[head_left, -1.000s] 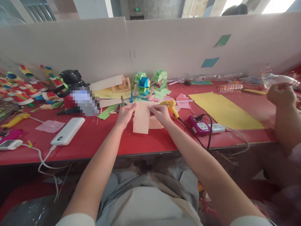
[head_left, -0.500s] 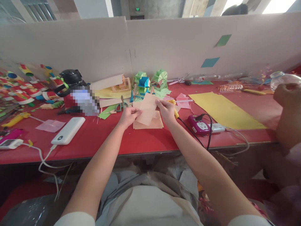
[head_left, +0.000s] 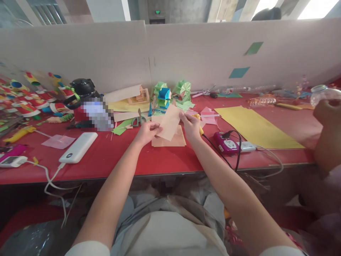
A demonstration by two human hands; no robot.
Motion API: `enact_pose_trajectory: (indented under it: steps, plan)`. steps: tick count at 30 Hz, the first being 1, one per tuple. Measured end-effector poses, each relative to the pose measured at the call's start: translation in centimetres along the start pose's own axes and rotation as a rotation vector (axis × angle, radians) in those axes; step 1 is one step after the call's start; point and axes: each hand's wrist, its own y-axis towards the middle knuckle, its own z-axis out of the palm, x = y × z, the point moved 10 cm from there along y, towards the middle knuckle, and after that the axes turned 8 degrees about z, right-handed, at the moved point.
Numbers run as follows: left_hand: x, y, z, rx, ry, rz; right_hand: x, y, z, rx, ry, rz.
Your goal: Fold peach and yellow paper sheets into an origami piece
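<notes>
A tan sheet of paper (head_left: 169, 122) is held tilted between my two hands above the red table. My left hand (head_left: 148, 133) pinches its left edge, and my right hand (head_left: 190, 124) pinches its upper right edge. Below it lies more tan paper (head_left: 170, 142), partly covered by the held sheet. Green-handled scissors (head_left: 137, 121) rest just beyond my left hand. Close to my right hand is a yellow glue gun (head_left: 200, 130), partly hidden by that hand. Behind the sheet stand folded green paper shapes (head_left: 183, 88) and a blue one (head_left: 164, 94).
A white power bank (head_left: 78, 147) and a black-lidded bottle (head_left: 82, 86) are on the left. To the right lie a purple socket block (head_left: 225, 142) with cables and a large yellow sheet (head_left: 255, 128). Another person's arm (head_left: 329, 138) rests at the far right, near a clear jar (head_left: 321, 93).
Both hands keep their hold on the tan sheet, which has turned slightly and shows more of its face. The view has shifted a little; the other things have stayed put.
</notes>
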Motion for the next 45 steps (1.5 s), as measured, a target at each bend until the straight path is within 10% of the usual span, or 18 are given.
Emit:
enact_pose_trajectory:
  steps: [16, 27, 34, 45]
  plan:
    - [-0.2, 0.6, -4.5, -0.192, 0.226, 0.136, -0.5, 0.1, 0.9, 0.075, -0.066, 0.079]
    - [-0.2, 0.1, -0.4, 0.119, 0.241, 0.066, -0.1, -1.5, 3.8, 0.311, -0.408, -0.011]
    - [0.3, 0.4, -2.8, -0.18, 0.052, 0.048, -1.7, -1.2, 4.0, 0.323, -0.118, 0.162]
    - [0.8, 0.4, -1.8, -0.163, -0.081, 0.02, -2.3, -2.3, 5.6, 0.492, -0.134, 0.194]
